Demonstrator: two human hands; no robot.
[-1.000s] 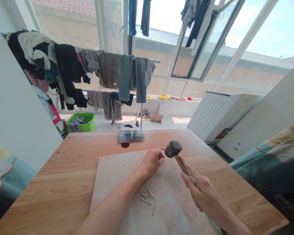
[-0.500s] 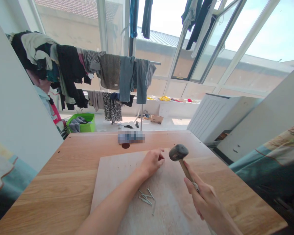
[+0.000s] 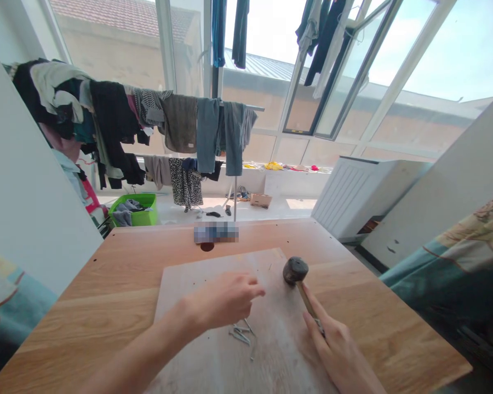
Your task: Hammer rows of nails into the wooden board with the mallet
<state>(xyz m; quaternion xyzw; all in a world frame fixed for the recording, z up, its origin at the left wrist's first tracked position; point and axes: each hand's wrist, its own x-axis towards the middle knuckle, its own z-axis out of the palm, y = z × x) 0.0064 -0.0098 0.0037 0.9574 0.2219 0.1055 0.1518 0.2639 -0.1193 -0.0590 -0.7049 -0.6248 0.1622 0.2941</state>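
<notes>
My right hand [image 3: 332,342] grips the wooden handle of a rubber mallet [image 3: 296,271]. The mallet's black head is at the right edge of a pale board [image 3: 281,334]. A thin nail [image 3: 270,267] stands upright near the board's far right corner, left of the mallet head. My left hand [image 3: 228,298] is over the middle of the board, fingers loosely bent and apart, with nothing visible in them. Just below it lies a small pile of loose nails [image 3: 240,334], partly covered by the hand. Small dark dots show along the board's far left part.
The board lies on a wooden table [image 3: 86,306] with a dark round hole near its far edge. A blurred-out object [image 3: 216,232] lies beside that hole. Beyond are a loaded clothes rack [image 3: 246,106], a green basket [image 3: 137,210] and a white ribbed panel [image 3: 345,191]. Curtains hang at both sides.
My left hand has moved back and left from the far right corner, leaving the upright nail in view. The mallet head has dropped slightly, still in my right hand.
</notes>
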